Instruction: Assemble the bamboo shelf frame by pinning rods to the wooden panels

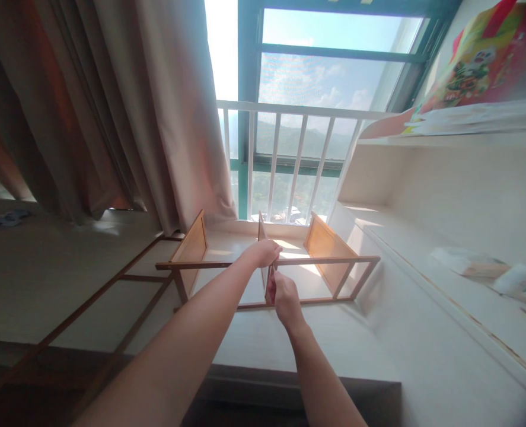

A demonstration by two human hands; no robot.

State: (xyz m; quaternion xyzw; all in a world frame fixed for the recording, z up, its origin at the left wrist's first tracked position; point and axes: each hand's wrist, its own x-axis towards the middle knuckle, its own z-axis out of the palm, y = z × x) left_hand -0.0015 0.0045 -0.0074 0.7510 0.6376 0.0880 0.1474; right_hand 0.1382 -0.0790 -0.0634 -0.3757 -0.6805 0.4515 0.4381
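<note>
A wooden rack frame [329, 243] with slatted side panels and thin rails lies on a white desk [263, 338] by the window. My left hand [263, 252] is closed over the top rail where the middle upright panel meets it. My right hand [283, 296] is just below, fingers closed around the lower part of that middle upright, near the bottom rail.
A beige curtain [156, 118] hangs at the left. A second wooden frame [124, 279] leans off the desk's left edge. White shelves [423, 196] rise at the right, with papers, a colourful box [485, 59] and small items. Window bars [289, 160] stand behind.
</note>
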